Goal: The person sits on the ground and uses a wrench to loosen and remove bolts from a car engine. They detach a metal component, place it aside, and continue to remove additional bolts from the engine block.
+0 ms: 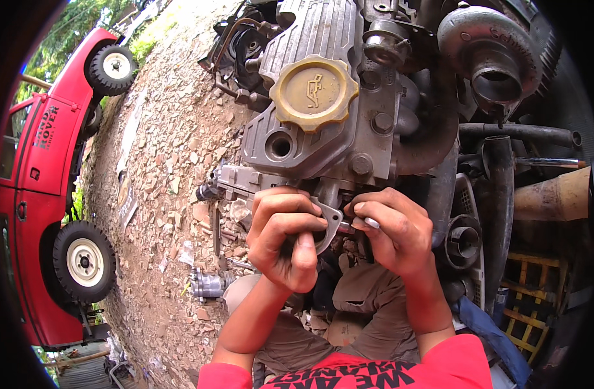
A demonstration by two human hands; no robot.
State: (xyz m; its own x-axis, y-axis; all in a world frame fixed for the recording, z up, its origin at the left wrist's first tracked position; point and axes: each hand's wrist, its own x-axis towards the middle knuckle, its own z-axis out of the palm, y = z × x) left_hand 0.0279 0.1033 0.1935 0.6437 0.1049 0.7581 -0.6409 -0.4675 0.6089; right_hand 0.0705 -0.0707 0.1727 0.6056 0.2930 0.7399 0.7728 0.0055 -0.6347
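Observation:
Both my hands are at the near end of a grey metal engine (316, 32). My left hand (281, 236) is closed, its curled fingers and thumb gripping the edge of a flat grey metal flange (332, 219) with a bolt hole in it. Just right of the flange, my right hand (395, 228) is closed in a pinch beside the engine's end. Whatever lies between its fingertips is too small and hidden to make out. Above the hands, a yellowish oil filler cap (314, 94) sits on the ribbed valve cover (261, 139). A round open hole (280, 145) shows in that cover.
A turbocharger (491, 52) is at the upper right, above hoses (498, 194) and a tan cone-shaped part (550, 203). Stony ground (161, 175) lies to the left, with a metal part (209, 284) on it. Beyond stands a red vehicle (50, 146).

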